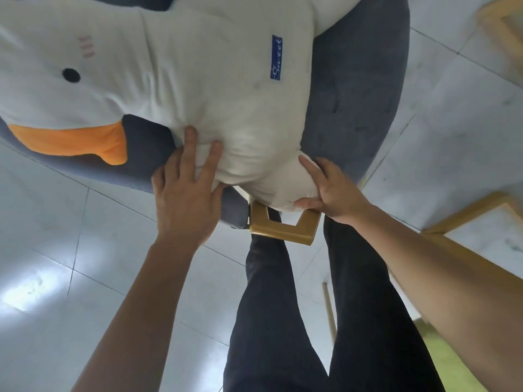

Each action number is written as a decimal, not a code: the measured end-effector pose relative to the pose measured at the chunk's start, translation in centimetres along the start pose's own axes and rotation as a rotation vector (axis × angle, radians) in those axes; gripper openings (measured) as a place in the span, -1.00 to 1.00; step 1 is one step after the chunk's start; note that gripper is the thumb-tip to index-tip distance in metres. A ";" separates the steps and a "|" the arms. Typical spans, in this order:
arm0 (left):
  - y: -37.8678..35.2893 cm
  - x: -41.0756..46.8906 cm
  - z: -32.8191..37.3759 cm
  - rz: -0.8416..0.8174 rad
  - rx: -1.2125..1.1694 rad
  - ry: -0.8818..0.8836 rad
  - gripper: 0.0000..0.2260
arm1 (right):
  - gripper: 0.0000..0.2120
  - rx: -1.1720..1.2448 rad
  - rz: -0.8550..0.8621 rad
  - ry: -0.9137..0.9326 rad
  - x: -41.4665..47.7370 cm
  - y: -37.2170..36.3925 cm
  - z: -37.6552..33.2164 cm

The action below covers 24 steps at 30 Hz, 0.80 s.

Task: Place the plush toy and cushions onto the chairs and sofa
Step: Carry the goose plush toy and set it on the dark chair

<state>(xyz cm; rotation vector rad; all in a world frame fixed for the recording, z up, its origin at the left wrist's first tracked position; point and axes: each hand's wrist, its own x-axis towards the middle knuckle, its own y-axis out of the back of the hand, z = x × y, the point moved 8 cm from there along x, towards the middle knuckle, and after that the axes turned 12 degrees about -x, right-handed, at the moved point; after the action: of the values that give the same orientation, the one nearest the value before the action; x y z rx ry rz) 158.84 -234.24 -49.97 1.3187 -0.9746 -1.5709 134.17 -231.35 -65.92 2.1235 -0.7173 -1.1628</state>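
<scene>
Nearest, dark trouser legs stand on pale glossy floor tiles, which lie bare to the left of the legs. The left hand lies flat with fingers spread, palm pressing the lower edge of the white plush toy where it meets the seat rim. The right hand cups the toy's rounded bottom end, thumb beneath and fingers wrapped along its side, just above a gold metal chair leg that juts out toward the legs. The toy sprawls across the grey upholstered chair, covering most of the seat; its orange beak overhangs the left rim, a black eye sits above it, and a blue label is stitched on the body. Grey seat shows only along the right side and the near left edge. To the right, wooden frame pieces stand close by, with a strip of green at the lower right. Beyond, tiled floor continues, with another wooden frame at the upper right corner.
</scene>
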 end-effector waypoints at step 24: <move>16.0 7.5 -7.2 0.651 0.218 0.171 -0.74 | -0.22 -0.014 0.728 0.155 14.4 22.9 -17.3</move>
<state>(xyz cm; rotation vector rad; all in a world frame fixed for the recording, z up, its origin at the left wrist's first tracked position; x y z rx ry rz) 167.25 -247.06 -38.53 1.0961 -1.3243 -0.8642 152.12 -252.47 -49.60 1.6736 -1.2562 -0.5946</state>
